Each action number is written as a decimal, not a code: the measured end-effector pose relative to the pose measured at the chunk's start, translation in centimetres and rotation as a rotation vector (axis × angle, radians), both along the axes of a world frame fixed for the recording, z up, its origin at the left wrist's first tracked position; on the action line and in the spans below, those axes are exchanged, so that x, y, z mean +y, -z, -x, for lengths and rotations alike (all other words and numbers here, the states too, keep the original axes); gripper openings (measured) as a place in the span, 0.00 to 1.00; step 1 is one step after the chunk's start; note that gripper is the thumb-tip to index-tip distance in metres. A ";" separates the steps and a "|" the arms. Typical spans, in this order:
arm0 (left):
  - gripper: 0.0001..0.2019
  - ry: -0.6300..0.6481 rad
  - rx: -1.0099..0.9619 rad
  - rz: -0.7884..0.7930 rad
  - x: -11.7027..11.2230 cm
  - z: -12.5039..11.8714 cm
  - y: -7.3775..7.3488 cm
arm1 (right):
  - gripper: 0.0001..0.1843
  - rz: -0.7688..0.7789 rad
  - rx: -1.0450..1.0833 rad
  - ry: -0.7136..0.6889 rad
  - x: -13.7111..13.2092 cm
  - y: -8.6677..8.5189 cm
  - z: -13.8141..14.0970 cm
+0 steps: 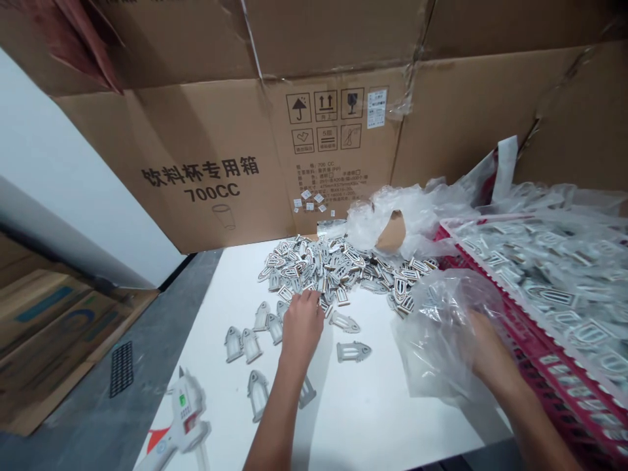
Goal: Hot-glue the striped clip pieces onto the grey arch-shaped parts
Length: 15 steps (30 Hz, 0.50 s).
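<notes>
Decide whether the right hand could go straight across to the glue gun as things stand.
Probably not: the right hand is partly hidden by clear plastic, and the left forearm crosses between it and the glue gun.

The single view looked from the person's head, above and behind the left fingers [308, 298], facing forward and steeply down onto the white tabletop [373, 405]. It sat near enough that the left forearm [278, 405] and right forearm [515, 399] entered from the lower edge. Beyond the fingers it met the printed cardboard carton [206, 131]; leftward it reached grey floor [161, 320], rightward the magenta plastic crate [510, 322].
</notes>
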<state>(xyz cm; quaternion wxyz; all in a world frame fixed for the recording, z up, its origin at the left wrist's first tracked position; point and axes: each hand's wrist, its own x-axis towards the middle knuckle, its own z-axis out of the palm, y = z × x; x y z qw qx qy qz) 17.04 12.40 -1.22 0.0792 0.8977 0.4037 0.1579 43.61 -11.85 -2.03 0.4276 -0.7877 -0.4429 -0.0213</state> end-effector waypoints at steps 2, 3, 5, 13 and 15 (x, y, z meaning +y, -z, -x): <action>0.13 -0.009 -0.016 0.007 -0.2 0.1 0.1 | 0.09 0.048 -0.003 -0.037 -0.3 0.1 -0.2; 0.13 -0.012 -0.027 0.010 -0.3 0.2 0.2 | 0.09 0.065 -0.013 -0.035 -0.4 0.1 -0.4; 0.12 -0.013 -0.052 0.011 -0.3 0.2 0.4 | 0.11 0.082 -0.038 -0.005 -0.5 0.4 -0.6; 0.06 0.035 -0.123 0.013 0.3 -0.1 1.3 | 0.21 -0.086 0.181 0.207 -2.5 0.1 2.1; 0.03 0.037 -0.143 0.007 0.4 -0.1 1.5 | 0.19 -0.158 0.185 0.250 -3.3 -1.2 3.5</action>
